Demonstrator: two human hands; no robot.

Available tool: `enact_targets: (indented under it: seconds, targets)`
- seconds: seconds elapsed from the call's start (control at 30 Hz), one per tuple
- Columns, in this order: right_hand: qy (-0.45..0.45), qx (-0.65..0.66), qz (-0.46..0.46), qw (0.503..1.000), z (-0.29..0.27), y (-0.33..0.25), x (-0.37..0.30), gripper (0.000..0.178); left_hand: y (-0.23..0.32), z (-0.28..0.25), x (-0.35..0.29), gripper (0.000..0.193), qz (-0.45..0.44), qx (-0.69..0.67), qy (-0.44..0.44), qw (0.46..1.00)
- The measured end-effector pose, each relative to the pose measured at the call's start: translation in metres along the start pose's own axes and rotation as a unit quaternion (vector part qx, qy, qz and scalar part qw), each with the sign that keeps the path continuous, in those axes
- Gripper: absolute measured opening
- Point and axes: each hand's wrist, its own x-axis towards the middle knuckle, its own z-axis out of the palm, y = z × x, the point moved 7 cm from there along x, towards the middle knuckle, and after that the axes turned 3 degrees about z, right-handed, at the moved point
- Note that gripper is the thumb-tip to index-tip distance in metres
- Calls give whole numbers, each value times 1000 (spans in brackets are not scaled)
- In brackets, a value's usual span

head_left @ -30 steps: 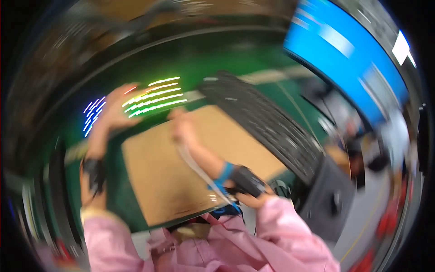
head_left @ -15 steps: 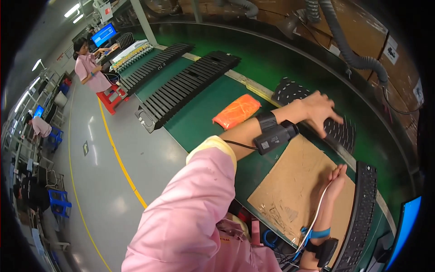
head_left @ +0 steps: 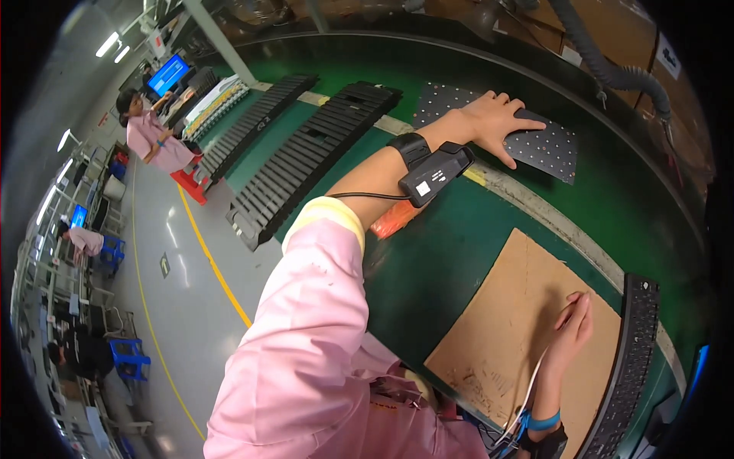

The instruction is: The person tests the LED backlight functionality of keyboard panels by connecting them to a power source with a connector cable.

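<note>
My left hand (head_left: pixel 497 126) is spread with fingers apart over a dark sheet (head_left: pixel 552 145) dotted with rows of small pale spots. It appears to rest on the sheet, which lies on the green surface beyond the pale strip. A black device (head_left: pixel 440 174) is strapped to my left wrist. Lower right, my right hand (head_left: pixel 569 329) hovers over a flat piece of brown cardboard (head_left: pixel 489 321), fingers curled together; whatever they may pinch is too small to make out. A blue band (head_left: pixel 541 422) and a white cord (head_left: pixel 527 394) are at that wrist.
Beside the cardboard lies a black keyboard (head_left: pixel 631 344). An orange plastic package (head_left: pixel 394 219) is partly covered by my left forearm. Two long black slotted racks (head_left: pixel 313 149) stand farther left. A co-worker in pink (head_left: pixel 153 141) is at the bench's far end. A grey hose (head_left: pixel 612 73) hangs above.
My left hand and the dotted sheet have shifted left and away from the cardboard. My left forearm now covers most of the orange package. The whole view has turned slightly.
</note>
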Motion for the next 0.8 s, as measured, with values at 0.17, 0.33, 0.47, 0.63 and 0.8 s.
enact_targets:
  seconds: [0.17, 0.33, 0.47, 0.63, 0.8]
  targets:
    - [-146, -219, -223, 939, 24, -24, -24, 24, -19, 36, 41, 82, 38, 6, -41, 998]
    - [-196, -286, -233, 909, 33, -31, -23, 17, -30, 71, 84, 84, 76, -23, -17, 997]
    - [-287, -263, -175, 904, 34, -33, -16, 19, -32, 105, 116, 83, 66, -50, 44, 996]
    - [-323, -241, -124, 907, 37, -17, -11, 17, -27, 158, 132, 84, 69, -136, 11, 988]
    - [-314, -271, -125, 901, 41, -3, -14, 16, -27, 147, 130, 85, 56, -126, 31, 990]
